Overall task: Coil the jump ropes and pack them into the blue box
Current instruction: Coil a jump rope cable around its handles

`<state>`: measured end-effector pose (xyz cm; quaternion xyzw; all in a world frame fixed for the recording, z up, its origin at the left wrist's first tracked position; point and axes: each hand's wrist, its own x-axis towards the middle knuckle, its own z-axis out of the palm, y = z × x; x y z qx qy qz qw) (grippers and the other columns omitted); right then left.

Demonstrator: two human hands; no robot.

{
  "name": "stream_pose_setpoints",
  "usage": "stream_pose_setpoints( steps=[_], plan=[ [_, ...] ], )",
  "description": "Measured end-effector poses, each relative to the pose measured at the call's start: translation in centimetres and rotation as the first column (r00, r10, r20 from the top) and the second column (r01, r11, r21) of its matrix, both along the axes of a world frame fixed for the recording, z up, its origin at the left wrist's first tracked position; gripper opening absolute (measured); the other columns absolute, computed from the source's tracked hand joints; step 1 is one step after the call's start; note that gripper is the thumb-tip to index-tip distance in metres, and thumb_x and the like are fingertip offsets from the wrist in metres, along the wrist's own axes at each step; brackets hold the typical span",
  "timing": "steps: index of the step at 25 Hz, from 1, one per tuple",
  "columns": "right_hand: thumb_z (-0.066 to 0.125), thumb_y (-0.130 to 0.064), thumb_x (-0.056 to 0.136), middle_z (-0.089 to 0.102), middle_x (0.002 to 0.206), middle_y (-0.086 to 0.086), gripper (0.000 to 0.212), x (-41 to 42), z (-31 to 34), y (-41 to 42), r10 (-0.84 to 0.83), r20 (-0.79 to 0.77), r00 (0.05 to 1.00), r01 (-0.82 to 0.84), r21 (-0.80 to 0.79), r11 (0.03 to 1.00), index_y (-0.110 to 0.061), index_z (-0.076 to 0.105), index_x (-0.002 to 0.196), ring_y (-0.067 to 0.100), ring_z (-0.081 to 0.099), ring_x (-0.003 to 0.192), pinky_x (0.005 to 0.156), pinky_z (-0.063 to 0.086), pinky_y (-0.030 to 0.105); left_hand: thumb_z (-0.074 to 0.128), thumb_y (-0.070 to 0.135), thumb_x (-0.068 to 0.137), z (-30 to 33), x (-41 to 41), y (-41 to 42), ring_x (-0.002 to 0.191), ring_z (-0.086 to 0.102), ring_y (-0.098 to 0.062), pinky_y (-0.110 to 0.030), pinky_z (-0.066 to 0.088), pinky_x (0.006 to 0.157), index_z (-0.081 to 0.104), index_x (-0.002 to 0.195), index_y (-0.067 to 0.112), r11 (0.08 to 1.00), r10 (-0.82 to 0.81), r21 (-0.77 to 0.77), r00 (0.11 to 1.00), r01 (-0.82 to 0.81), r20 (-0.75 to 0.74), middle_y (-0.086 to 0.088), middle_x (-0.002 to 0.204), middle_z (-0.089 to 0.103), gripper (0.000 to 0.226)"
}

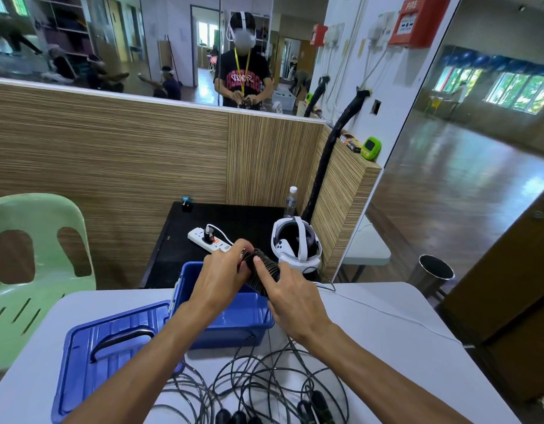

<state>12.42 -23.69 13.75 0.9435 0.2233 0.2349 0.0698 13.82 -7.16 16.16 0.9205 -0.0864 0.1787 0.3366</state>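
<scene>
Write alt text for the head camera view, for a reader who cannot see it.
Both hands, left hand and right hand, grip a tightly coiled black jump rope above an open blue box on a white table. The blue lid lies left of the box, and loose jump ropes are tangled on the near side.

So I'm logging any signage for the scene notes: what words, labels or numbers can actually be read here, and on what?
"FIRE", on the red fire alarm box on the wall.
Smaller print on that box's white panel: too blurred to read.
Mirrored lettering on the black T-shirt in the mirror: not legible.
Label on the water bottle: too small.
Small printed box beside the green gadget: unreadable.
Nothing readable on the blue box or its lid.
</scene>
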Motion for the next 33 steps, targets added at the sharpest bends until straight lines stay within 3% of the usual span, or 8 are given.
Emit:
stream_pose_setpoints(
  steps=[3,6,11,16,22,25,29,33],
  plan=[
    [0.089,-0.014,0.055,0.055,0.084,0.013,0.095,-0.1,-0.4,-0.2,0.016,-0.017,1.0,-0.016,-0.01,1.0,-0.016,0.05,0.141,0.025,0.055,0.061,0.038,0.039,0.03,0.06,0.01,0.089,-0.7,-0.3,-0.2,0.063,0.057,-0.014,-0.025,0.045,0.055,0.062,0.091,0.015,1.0,0.017,-0.018,0.999,-0.018,-0.048,0.001,0.072,0.064,0.006],
    [0.09,-0.015,0.055,0.054,0.083,0.012,0.097,0.0,-0.6,-0.4,0.019,-0.023,1.0,-0.019,0.011,1.0,-0.017,0.048,0.142,0.025,0.054,0.061,0.038,0.04,0.031,0.059,0.013,0.092,-1.2,-0.1,-0.1,0.054,0.046,-0.01,-0.017,0.03,0.047,0.058,0.082,0.013,0.999,0.007,0.051,1.0,-0.005,-0.03,0.004,0.064,0.052,0.01],
    [0.088,-0.012,0.056,0.052,0.081,0.011,0.097,-0.2,-0.9,-0.6,0.015,-0.042,0.999,-0.016,-0.002,1.0,-0.017,0.046,0.143,0.024,0.051,0.059,0.038,0.037,0.031,0.057,0.012,0.094,-1.2,-0.3,0.1,0.062,0.047,-0.011,-0.014,0.034,0.049,0.065,0.096,0.009,0.994,-0.042,0.104,0.999,0.042,-0.011,0.005,0.073,0.052,0.009],
    [0.088,-0.022,0.061,0.055,0.086,0.011,0.092,0.2,-0.5,-0.6,0.023,-0.026,0.999,-0.022,0.021,1.0,-0.019,0.046,0.143,0.025,0.055,0.063,0.04,0.04,0.031,0.053,0.017,0.096,-0.8,0.0,0.8,0.06,0.052,-0.019,-0.033,0.045,0.056,0.05,0.102,0.019,0.983,-0.105,0.156,0.994,0.098,0.035,-0.002,0.071,0.059,0.007],
    [0.088,-0.025,0.062,0.055,0.086,0.011,0.095,0.0,-0.8,-0.6,0.036,-0.063,0.997,-0.034,0.04,0.999,-0.019,0.042,0.145,0.024,0.055,0.063,0.04,0.042,0.032,0.065,0.005,0.087,-1.6,0.3,2.1,0.057,0.056,-0.009,-0.01,0.037,0.051,0.071,0.094,0.018,0.945,-0.237,0.25,0.968,0.212,0.077,-0.001,0.07,0.067,0.016],
    [0.088,-0.024,0.062,0.055,0.087,0.011,0.097,0.0,-1.1,-0.6,0.041,-0.084,0.996,-0.036,0.056,0.998,-0.019,0.04,0.145,0.024,0.055,0.062,0.039,0.044,0.033,0.061,0.007,0.09,-2.0,0.6,2.1,0.06,0.052,-0.01,-0.009,0.033,0.052,0.069,0.097,0.016,0.965,-0.203,0.184,0.977,0.189,0.058,-0.004,0.073,0.067,0.014],
    [0.091,-0.028,0.058,0.056,0.086,0.009,0.102,0.1,-0.9,-0.5,0.008,-0.095,0.995,-0.002,0.067,0.998,-0.021,0.04,0.145,0.022,0.055,0.062,0.039,0.042,0.03,0.061,0.014,0.093,-3.3,0.2,1.4,0.065,0.061,-0.008,-0.021,0.047,0.057,0.061,0.106,0.023,0.992,0.003,-0.128,0.998,0.006,0.065,0.003,0.077,0.071,0.016],
    [0.082,-0.031,0.074,0.054,0.097,0.01,0.102,-0.1,-0.5,0.0,-0.02,-0.173,0.985,0.035,0.081,0.996,-0.029,0.017,0.152,0.026,0.058,0.071,0.046,0.047,0.035,0.059,0.009,0.091,-2.7,-1.0,-0.5,0.056,0.055,-0.013,-0.029,0.044,0.049,0.063,0.086,0.017,0.997,0.061,0.027,0.986,-0.066,0.156,0.003,0.067,0.063,0.01]
  ],
)
